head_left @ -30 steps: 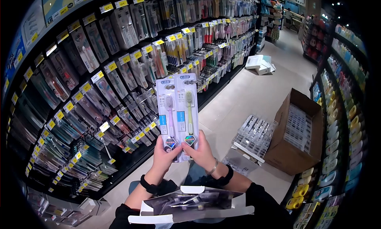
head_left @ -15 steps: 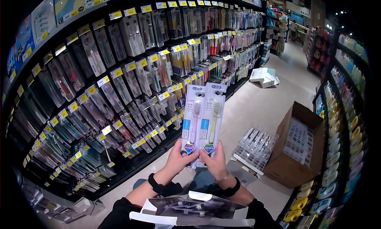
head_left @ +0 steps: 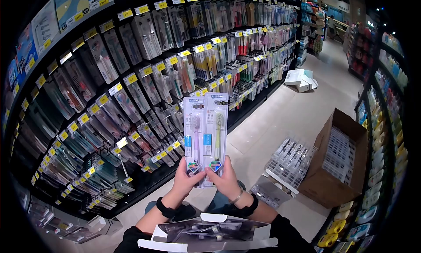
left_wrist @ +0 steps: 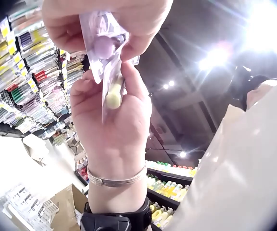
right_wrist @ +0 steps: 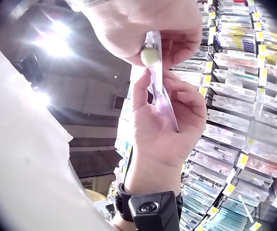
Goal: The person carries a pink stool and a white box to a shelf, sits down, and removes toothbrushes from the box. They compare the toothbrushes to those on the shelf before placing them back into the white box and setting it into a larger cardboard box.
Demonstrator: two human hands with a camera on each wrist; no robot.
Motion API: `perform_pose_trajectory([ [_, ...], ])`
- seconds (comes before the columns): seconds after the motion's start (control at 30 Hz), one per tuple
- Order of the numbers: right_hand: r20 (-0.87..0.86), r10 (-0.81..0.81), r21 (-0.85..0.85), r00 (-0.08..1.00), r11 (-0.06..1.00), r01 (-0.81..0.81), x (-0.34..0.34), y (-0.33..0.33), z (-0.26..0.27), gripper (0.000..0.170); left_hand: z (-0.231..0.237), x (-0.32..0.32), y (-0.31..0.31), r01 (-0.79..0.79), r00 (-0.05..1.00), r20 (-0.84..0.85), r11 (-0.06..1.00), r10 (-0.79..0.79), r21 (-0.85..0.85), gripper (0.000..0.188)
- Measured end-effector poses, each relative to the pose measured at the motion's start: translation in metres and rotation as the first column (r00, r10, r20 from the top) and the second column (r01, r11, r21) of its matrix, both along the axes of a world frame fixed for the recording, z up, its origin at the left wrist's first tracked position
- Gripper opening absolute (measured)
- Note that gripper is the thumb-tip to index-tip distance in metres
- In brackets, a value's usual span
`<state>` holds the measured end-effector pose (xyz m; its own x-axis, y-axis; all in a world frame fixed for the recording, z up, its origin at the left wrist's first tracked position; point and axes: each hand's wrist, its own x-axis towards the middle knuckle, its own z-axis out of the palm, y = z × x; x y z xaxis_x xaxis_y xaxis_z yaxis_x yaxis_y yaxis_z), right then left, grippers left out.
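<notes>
Two blister-packed toothbrushes stand side by side, upright, in front of me in the head view. The left pack holds a purple toothbrush (head_left: 196, 137), and the other has a yellow-green toothbrush (head_left: 218, 139). My left hand (head_left: 186, 179) grips the purple one by its lower end, thumb across the front. By the same end of its pack, my right hand (head_left: 225, 179) holds the yellow-green one. Both thumbs nearly meet where the packs join. Seen from below in the left wrist view, the purple handle end (left_wrist: 104, 47) shows through clear plastic between the fingers.
Close below my forearms is an open white box (head_left: 162, 245) with packed toothbrushes inside. Racks of hanging toothbrushes (head_left: 149, 84) line the left. On the floor at right are a brown carton (head_left: 318, 183), a tray of clear packs (head_left: 289, 163) and white boxes (head_left: 300, 80). Bottle shelves (head_left: 372, 183) stand beyond.
Both hands and the two packs swing right in the view, then come back left to near where they were. The grip stays the same. The camera view also shifts slightly.
</notes>
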<state>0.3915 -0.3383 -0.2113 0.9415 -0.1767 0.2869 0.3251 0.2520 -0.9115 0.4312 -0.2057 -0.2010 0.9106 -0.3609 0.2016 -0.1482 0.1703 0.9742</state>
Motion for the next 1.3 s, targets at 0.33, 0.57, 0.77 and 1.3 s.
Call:
perform_pose_trajectory([
  [0.33, -0.022, -0.058, -0.001, 0.998, 0.998, 0.058, 0.000, -0.009, -0.004, 0.031, 0.006, 0.000, -0.014, 0.048, 0.998, -0.043, 0.999, -0.048, -0.012, 0.047],
  [0.57, -0.027, -0.087, -0.027, 0.996, 0.996, 0.086, 0.000, -0.009, -0.004, 0.031, 0.005, 0.001, -0.013, 0.028, 0.998, -0.054, 0.999, -0.027, 0.026, 0.046],
  [0.77, -0.031, -0.074, -0.075, 0.997, 0.995, 0.071, -0.001, -0.005, -0.003, 0.032, 0.007, -0.002, -0.006, 0.030, 0.998, -0.052, 0.999, -0.029, 0.019, 0.048],
  [1.3, 0.043, 0.587, 0.150, 0.809, 0.797, -0.586, -0.001, 0.057, -0.047, 0.054, 0.046, 0.020, 0.033, -0.227, 0.968, -0.030, 0.827, 0.247, -0.514, 0.042],
])
